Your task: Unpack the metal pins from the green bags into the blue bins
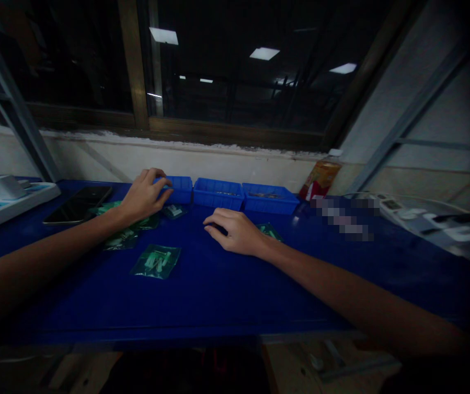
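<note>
My left hand [147, 192] is raised at the front of the left blue bin [181, 189], fingers curved and apart, with nothing seen between them. Below it lie several green-tinted clear packets, partly hidden by my forearm, and a small packet [175, 211] is just to its right. My right hand [235, 231] hovers over the blue table [202, 295], its thumb and fingers bent with a gap between them and nothing visible inside. Another packet [269, 231] lies partly behind the right wrist. Nearer the front, a packet [156, 261] with pale small parts rests flat.
The middle bin [217, 192] and right bin [270, 198] hold small parts. A dark phone [79, 203] and a white power strip [17, 201] lie left. An orange-red bag [320, 179] stands back right, near cables and a white plug [454, 227].
</note>
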The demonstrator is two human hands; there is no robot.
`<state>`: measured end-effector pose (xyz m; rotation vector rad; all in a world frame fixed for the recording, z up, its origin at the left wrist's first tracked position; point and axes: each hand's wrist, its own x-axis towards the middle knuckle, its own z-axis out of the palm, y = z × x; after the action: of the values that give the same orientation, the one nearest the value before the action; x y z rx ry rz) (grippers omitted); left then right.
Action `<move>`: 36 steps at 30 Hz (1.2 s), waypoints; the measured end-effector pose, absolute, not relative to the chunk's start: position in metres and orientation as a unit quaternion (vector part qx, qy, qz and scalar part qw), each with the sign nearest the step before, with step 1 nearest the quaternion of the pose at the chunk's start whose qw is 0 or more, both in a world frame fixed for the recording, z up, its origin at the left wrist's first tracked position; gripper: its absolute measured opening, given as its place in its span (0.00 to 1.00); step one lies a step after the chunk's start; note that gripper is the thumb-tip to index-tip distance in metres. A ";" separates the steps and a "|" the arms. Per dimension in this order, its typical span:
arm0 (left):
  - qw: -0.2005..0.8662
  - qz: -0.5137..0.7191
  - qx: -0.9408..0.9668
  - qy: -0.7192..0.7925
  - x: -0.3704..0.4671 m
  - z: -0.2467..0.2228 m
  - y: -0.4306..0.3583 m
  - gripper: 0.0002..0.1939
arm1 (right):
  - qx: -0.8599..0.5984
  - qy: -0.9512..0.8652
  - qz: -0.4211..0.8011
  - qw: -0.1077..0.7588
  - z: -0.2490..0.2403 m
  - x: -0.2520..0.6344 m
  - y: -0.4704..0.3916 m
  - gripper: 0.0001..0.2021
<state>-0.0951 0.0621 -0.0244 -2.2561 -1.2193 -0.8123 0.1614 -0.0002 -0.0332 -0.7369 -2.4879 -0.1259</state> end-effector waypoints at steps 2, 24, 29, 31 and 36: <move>0.203 -0.241 -0.840 -0.441 -0.081 -0.025 0.047 0.18 | -0.278 -0.925 -0.049 0.254 -0.033 0.161 0.000 0.12; 0.051 -0.244 -0.931 -0.266 -0.059 -0.038 0.034 0.12 | -0.295 -0.932 -0.037 0.206 -0.032 0.160 -0.001 0.12; 0.067 -0.260 -0.930 -0.253 -0.057 -0.033 0.028 0.10 | -0.295 -0.930 -0.035 0.218 -0.033 0.160 -0.001 0.11; 0.057 -0.277 -0.928 -0.245 -0.057 -0.031 0.025 0.09 | -0.312 -0.921 -0.034 0.229 -0.034 0.160 -0.001 0.11; -0.074 -0.404 -0.860 -0.301 -0.049 -0.026 0.020 0.07 | -0.366 -0.890 -0.025 0.272 -0.036 0.161 0.001 0.21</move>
<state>-0.0488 0.0204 -0.0255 -2.8386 -0.9941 -1.3339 0.1612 0.0009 -0.0356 -0.9848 -2.3948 -0.0677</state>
